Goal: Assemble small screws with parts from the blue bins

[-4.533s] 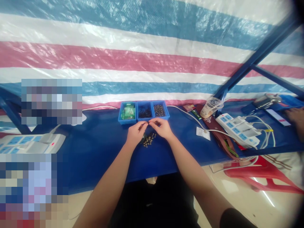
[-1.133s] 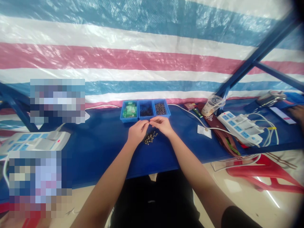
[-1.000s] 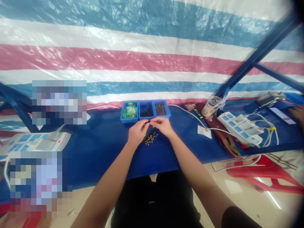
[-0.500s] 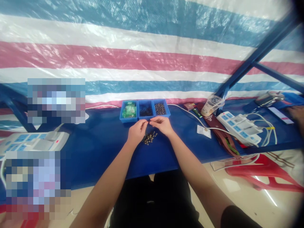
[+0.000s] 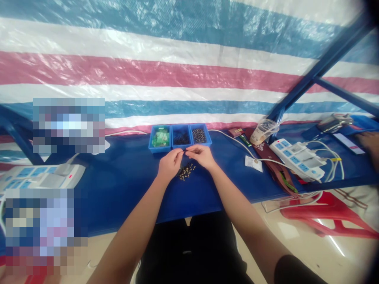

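Observation:
My left hand (image 5: 170, 163) and my right hand (image 5: 201, 156) meet fingertip to fingertip over the blue table (image 5: 118, 197). Both are pinched closed around something small and dark, too tiny to make out. Just below them lies a loose pile of brass and dark screws (image 5: 186, 172). Behind my hands stand three joined blue bins: the left bin (image 5: 160, 150) holds green-and-white packets, the middle bin (image 5: 181, 127) holds small dark parts, and the right bin (image 5: 209, 139) holds small metallic pieces.
On the right are a plastic cup (image 5: 264, 131), a brown strap (image 5: 271, 165), a small white packet (image 5: 253, 163), a power strip (image 5: 296, 159) with cables and a phone (image 5: 349, 143). Another person's hand (image 5: 370, 142) shows at the right edge. Another power strip (image 5: 75, 175) lies left.
The view has shifted very slightly. My hands keep nearly the same pose, fingertips together above the screws.

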`<state>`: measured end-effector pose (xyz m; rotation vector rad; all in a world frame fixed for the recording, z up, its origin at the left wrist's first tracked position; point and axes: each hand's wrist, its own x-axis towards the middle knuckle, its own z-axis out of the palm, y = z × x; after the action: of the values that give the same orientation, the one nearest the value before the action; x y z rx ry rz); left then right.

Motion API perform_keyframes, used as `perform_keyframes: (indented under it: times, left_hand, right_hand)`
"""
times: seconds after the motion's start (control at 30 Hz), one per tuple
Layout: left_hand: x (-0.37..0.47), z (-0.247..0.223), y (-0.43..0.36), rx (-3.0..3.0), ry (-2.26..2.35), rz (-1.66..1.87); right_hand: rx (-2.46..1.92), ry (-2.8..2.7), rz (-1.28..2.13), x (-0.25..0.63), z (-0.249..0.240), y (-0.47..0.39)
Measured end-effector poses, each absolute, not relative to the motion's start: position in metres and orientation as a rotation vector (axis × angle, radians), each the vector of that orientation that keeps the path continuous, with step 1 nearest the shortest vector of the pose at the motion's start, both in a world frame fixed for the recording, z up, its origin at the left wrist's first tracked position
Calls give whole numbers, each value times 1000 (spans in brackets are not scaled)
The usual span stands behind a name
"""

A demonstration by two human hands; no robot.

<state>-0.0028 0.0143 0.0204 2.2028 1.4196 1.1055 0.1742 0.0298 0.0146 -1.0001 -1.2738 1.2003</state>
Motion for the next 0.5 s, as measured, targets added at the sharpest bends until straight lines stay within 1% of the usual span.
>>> perform_keyframes:
  times: [0.5]
  left_hand:
    - [-4,19,16,2184,1391,1117]
  right_hand:
    - [-985,-1240,1216,173,17,29]
